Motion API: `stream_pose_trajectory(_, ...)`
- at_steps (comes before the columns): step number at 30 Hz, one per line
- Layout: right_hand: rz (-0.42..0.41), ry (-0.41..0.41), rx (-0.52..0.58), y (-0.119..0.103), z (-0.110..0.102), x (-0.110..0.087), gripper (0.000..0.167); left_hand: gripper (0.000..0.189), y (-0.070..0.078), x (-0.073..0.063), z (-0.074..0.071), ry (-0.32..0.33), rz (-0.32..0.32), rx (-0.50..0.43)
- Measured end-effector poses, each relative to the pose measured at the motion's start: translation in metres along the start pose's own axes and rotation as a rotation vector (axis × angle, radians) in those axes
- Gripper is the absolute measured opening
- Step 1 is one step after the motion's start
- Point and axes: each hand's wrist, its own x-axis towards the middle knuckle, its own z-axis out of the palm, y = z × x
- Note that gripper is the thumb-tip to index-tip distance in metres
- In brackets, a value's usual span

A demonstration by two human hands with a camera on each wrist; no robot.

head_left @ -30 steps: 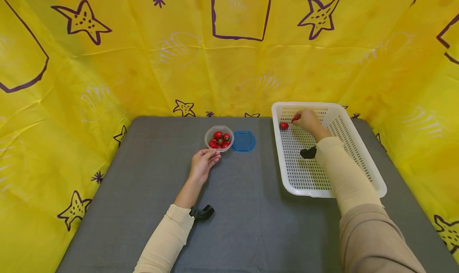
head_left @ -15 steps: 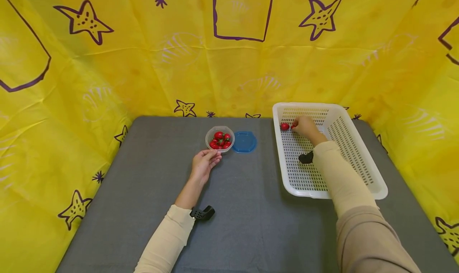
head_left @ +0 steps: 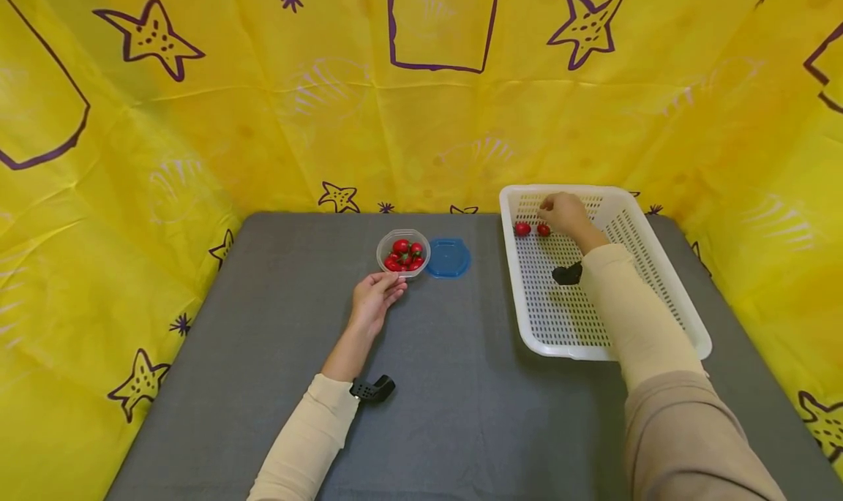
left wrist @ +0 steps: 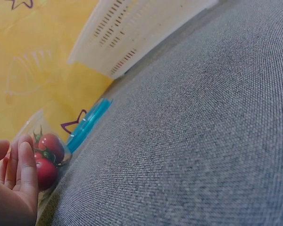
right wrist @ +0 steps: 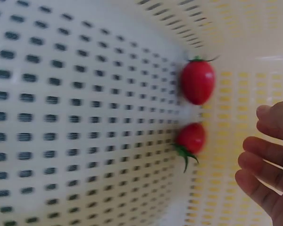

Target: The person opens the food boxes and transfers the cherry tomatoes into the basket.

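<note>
My left hand (head_left: 374, 303) holds the near rim of a small clear plastic container (head_left: 385, 246) between thumb and fingers. Several red cherry tomatoes (head_left: 402, 246) with green stems lie inside it. In the left wrist view, my fingers (left wrist: 27, 167) partly cover the container and tomatoes. Over the far end of a white plastic basket (head_left: 516, 303), my right hand (head_left: 568, 213) has nothing in its fingers. Below and beside it, two tomatoes rest in the basket: one to the left (head_left: 522, 229), the other nearer the hand (head_left: 543, 230). The right wrist view shows its fingers apart from both tomatoes.
A blue lid (head_left: 449, 258) lies just right of the container on the grey tabletop (head_left: 448, 384). The basket's slotted walls rise around the right hand. Yellow printed cloth (head_left: 428, 142) hangs behind and along both sides of the table.
My right hand has let go of a tomato beside the other one in the basket, then lifted slightly away from it. The left hand has stayed at the container.
</note>
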Motion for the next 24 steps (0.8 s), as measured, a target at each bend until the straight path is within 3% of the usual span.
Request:
stream_pose_trajectory(7, -0.018, 0.005, 0.035, -0.021, -0.024, 0.000, 0.034, 0.009, 0.000, 0.001, 0.001, -0.007, 0.004, -0.022)
stream_pose_trajectory(12, -0.030, 0.062, 0.038, -0.038, -0.033, 0.004, 0.036, 0.007, 0.000, 0.001, 0.001, -0.022, 0.016, -0.033)
stream_pose_trajectory(18, -0.080, 0.091, 0.040, -0.070, -0.033, 0.010, 0.033, 0.005, 0.001, 0.000, 0.001, -0.034, 0.022, -0.050)
stream_pose_trajectory(24, -0.190, 0.071, 0.023, -0.105, -0.024, 0.013, 0.030, 0.007, 0.002, -0.001, -0.001, -0.040, 0.006, -0.047)
